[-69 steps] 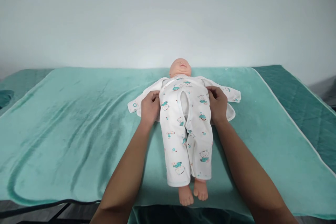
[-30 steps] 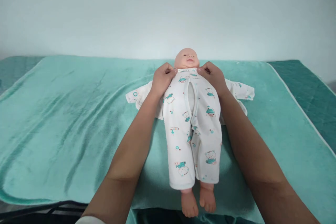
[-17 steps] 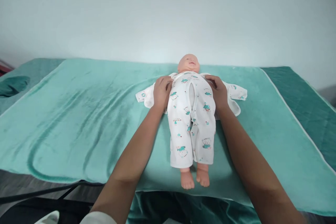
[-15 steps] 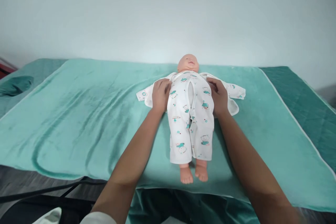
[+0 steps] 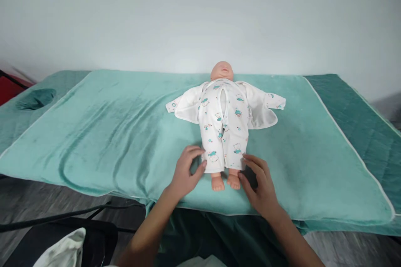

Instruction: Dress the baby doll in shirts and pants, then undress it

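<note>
A baby doll [image 5: 222, 70] lies on its back, head toward the wall. It wears white split-crotch trousers [image 5: 233, 133] with a teal bear print, pulled up high over its chest. Its white jacket [image 5: 261, 110] is unfastened, with the front panels spread out to both sides and the sleeves stretched sideways. My left hand [image 5: 188, 171] is at the left trouser cuff, thumb and fingers apart, fingertips touching the cloth edge. My right hand [image 5: 261, 185] is beside the other cuff, fingers at the fabric and thumb close to the doll's bare foot [image 5: 233, 180]. Both hands are open.
A light green velvet mat [image 5: 125, 133] covers a darker green padded bed [image 5: 354, 104] with a round hole at its left end. Behind stands a white wall [image 5: 200, 16]. At lower left, a pale cloth [image 5: 64, 250] lies on a black seat [image 5: 100, 238].
Both my hands have slid down from the doll's sides at the waist to the trouser cuffs. The jacket's front panels now show fully. The camera view has shifted slightly.
</note>
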Demonstrator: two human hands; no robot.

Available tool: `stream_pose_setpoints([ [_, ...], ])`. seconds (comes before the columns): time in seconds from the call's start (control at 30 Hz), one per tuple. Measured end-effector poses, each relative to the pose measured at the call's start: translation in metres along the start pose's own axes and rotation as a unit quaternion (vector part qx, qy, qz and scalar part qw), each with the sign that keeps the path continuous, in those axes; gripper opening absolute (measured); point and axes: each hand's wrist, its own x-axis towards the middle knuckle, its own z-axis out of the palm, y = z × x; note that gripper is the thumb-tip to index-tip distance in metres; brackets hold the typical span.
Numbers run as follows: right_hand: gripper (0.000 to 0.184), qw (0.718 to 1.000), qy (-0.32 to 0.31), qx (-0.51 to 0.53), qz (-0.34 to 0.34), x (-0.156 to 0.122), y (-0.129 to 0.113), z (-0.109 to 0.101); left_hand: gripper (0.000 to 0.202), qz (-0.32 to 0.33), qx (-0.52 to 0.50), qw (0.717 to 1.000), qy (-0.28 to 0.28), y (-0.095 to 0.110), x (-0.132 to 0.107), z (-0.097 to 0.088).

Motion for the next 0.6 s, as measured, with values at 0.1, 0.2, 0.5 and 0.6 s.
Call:
stream_pose_setpoints([
  [0.1, 0.061, 0.999, 0.004, -0.044, -0.017, -0.005, -0.004, 0.003, 0.034, 0.011, 0.02, 1.0, -0.017, 0.01, -0.021, 0.005],
  [0.2, 0.056, 0.996, -0.006, -0.083, -0.037, 0.003, -0.007, 0.009, 0.029, 0.017, 0.05, 0.999, 0.003, 0.014, -0.022, 0.012],
  [0.5, 0.03, 0.996, -0.008, -0.076, -0.04, 0.016, -0.004, 0.01, 0.034, 0.08, -0.014, 0.996, 0.028, 0.04, -0.026, -0.005],
  [0.6, 0.029, 0.997, -0.012, -0.076, -0.018, 0.012, 0.0, 0.011, 0.036, 0.075, -0.003, 0.997, 0.016, 0.035, -0.037, -0.005],
])
